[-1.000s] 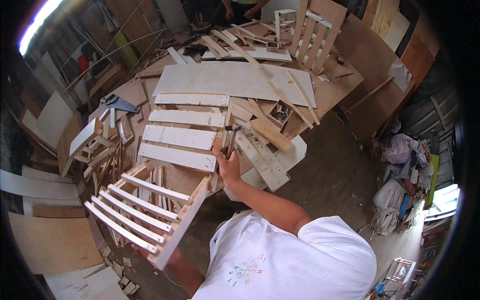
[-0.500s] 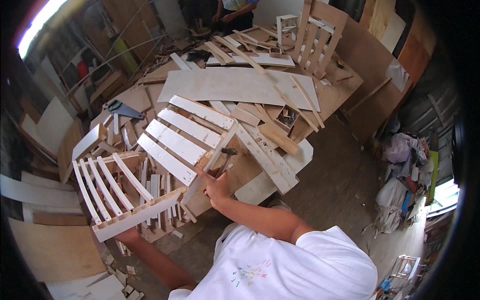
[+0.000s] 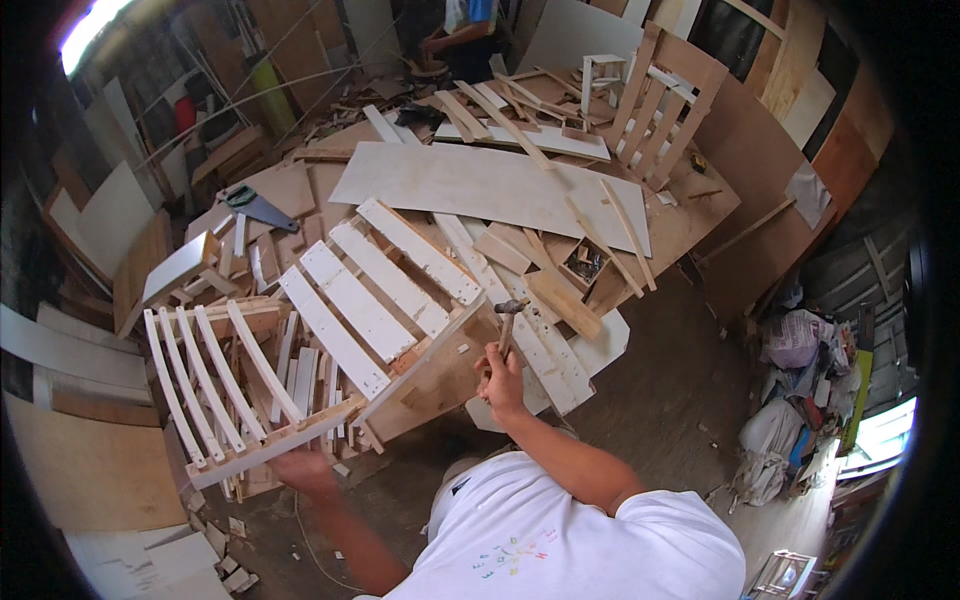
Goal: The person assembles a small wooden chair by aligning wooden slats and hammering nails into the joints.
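My right hand (image 3: 503, 385) is closed around the handle of a hammer (image 3: 511, 308), whose head points up just off the right side of a slatted wooden chair frame (image 3: 352, 398). Broad white slats (image 3: 345, 290) cross the frame's upper part, and thin curved slats (image 3: 215, 380) cross its lower left part. Under the frame's near rail is my left hand (image 3: 303, 468), smeared by motion, its fingers partly hidden; whether it touches the rail I cannot tell.
Behind the frame, a table (image 3: 712, 190) bears a long white panel (image 3: 490, 190), loose wood strips and a handsaw (image 3: 262, 208). A slatted chair back (image 3: 665, 105) stands at far right. Filled bags (image 3: 790, 345) lie along the right wall. Another person (image 3: 465, 40) is at the back.
My right hand has moved right and away from the frame's side rail, raising the hammer upright. My left hand has slid right along the near rail.
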Demonstrator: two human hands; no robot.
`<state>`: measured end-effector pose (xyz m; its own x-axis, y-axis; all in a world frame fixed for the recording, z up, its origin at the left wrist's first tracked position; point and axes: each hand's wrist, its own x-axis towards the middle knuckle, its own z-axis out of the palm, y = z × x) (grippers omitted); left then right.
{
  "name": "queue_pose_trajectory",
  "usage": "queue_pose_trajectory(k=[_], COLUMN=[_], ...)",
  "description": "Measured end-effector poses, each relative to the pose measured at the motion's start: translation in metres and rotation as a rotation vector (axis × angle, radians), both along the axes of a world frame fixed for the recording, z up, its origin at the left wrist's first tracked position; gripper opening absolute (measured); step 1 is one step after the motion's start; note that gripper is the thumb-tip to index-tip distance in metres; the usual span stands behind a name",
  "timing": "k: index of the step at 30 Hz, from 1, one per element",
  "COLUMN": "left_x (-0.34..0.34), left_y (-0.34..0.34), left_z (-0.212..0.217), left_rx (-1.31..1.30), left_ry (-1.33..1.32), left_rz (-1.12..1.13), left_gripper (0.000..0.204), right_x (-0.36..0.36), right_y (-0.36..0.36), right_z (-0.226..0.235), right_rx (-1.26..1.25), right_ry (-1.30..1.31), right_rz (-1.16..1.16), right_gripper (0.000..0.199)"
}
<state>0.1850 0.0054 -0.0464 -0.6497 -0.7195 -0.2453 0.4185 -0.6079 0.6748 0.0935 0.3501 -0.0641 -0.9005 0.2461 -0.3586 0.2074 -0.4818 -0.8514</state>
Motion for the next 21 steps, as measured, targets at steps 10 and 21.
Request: queue_pose_trajectory(k=[10, 21], left_x=[0.031, -0.065], left_y=[0.260, 0.459], left_z=[-0.080, -0.070], left_rx=[-0.195, -0.261], left_ry=[-0.590, -0.576], left_rz=[-0.847, -0.881], left_gripper=[0.035, 0.041], right_x=[-0.018, -0.060], right_y=[0.126, 0.305], right_z=[-0.041, -0.062], right_rx=[1.025, 1.056], right_ry=[0.171, 0.248], right_rz=[0.250, 0.493], right_gripper=[0.034, 0.042])
